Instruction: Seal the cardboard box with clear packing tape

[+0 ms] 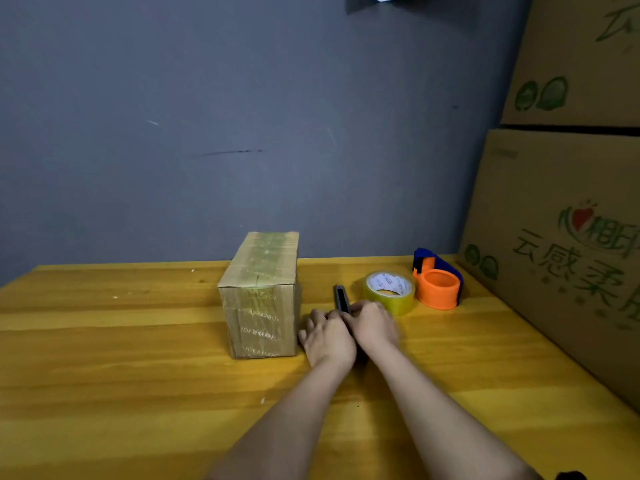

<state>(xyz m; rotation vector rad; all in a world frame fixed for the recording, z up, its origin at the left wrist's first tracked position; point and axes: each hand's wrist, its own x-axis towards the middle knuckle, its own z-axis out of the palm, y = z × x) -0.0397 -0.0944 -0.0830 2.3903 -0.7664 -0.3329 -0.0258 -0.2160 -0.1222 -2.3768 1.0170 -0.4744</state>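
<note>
Cardboard box (260,299), oblong and wrapped in glossy tape strips, stands on the yellow wooden table (121,358). Just right of it, both hands meet around a dark, slim cutter (341,298): left hand (329,336) and right hand (372,323) each hold its near end in a closed grip. Beyond lie a clear tape roll (389,292) and an orange-and-blue plastic dispenser (438,280).
</note>
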